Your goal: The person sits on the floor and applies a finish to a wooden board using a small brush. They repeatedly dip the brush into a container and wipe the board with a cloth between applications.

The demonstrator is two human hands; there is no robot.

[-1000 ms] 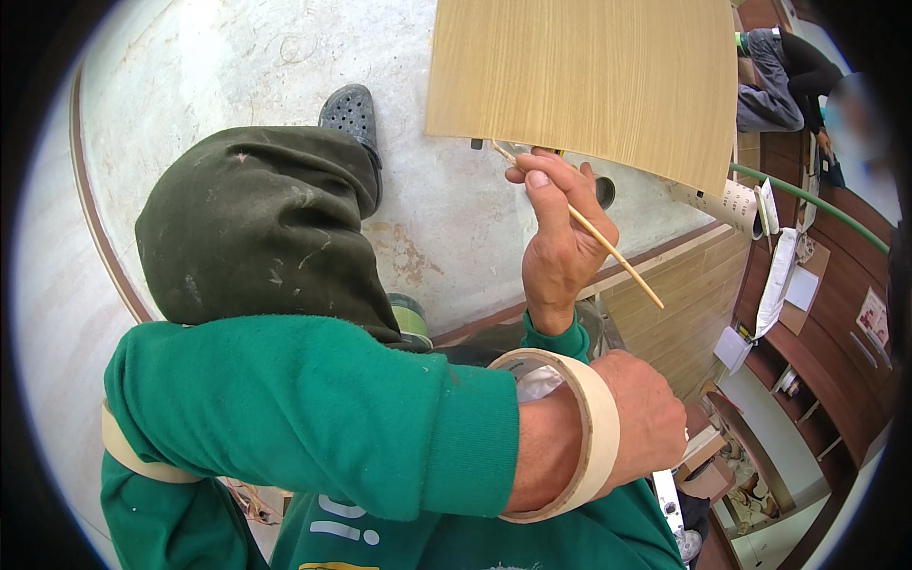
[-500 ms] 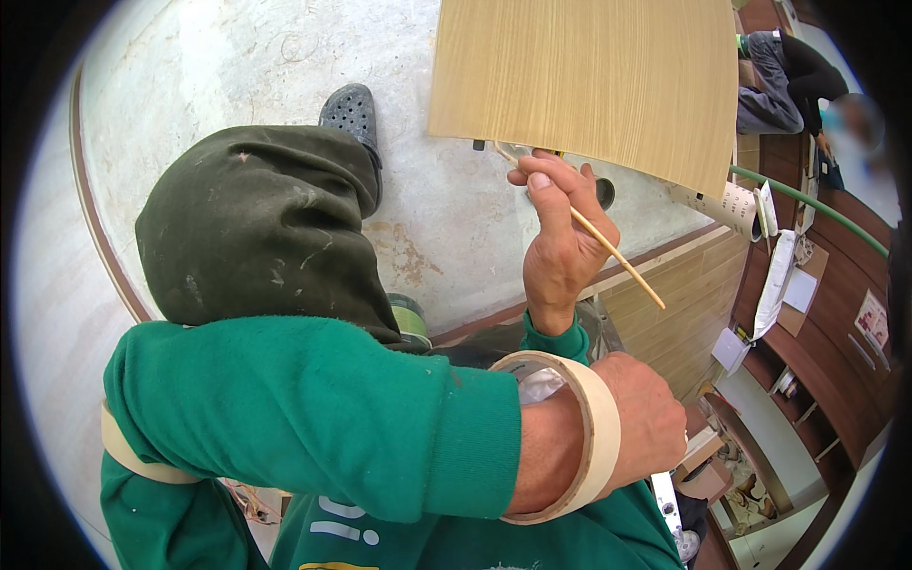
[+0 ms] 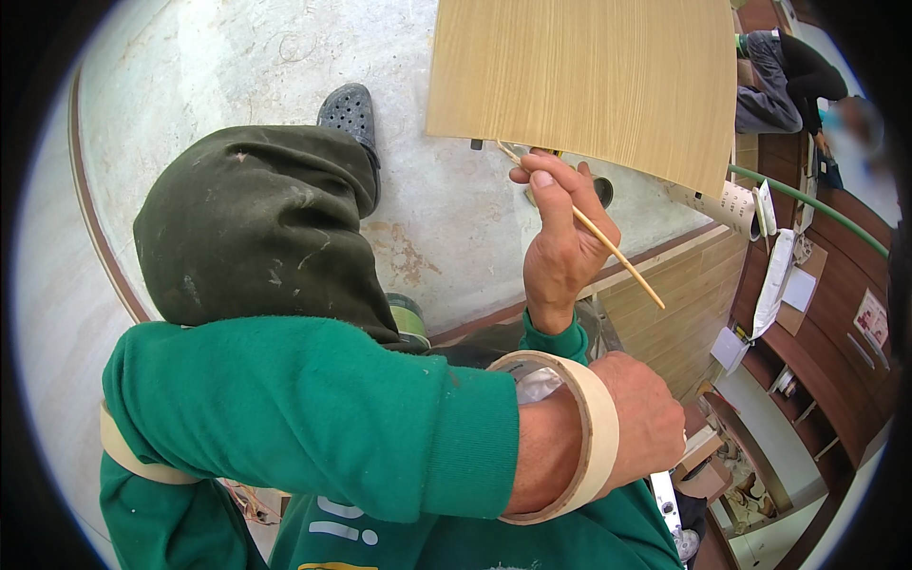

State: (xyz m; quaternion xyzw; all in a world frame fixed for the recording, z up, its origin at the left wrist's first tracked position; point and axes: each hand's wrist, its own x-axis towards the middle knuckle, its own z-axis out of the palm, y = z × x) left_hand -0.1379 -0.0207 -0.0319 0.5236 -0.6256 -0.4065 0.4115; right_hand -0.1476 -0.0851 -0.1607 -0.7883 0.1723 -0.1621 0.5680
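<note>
My right hand (image 3: 560, 237) is closed round a thin wooden stick (image 3: 627, 266), whose upper tip meets the lower edge of a light wood-grain panel (image 3: 579, 66). Just beside the fingers is a dark round container (image 3: 600, 193), partly hidden. My left hand (image 3: 635, 423) rests below the right one, knuckles up and fingers curled out of sight; what they hold, if anything, is hidden. A wide beige ring, like a tape roll (image 3: 597, 427), encircles my left wrist. A similar band (image 3: 133, 446) shows around the green sleeve at lower left.
My bent knee and shoe (image 3: 347, 128) are on the pale, stained floor (image 3: 218, 66). At right are a printed roll (image 3: 731, 204), a green hose (image 3: 807, 199), brown cabinetry (image 3: 836, 351) and cardboard pieces. Another person (image 3: 779, 81) crouches at the upper right.
The stick's tip and my right fingers have shifted very slightly rightward along the panel's edge. My left hand has stayed in place.
</note>
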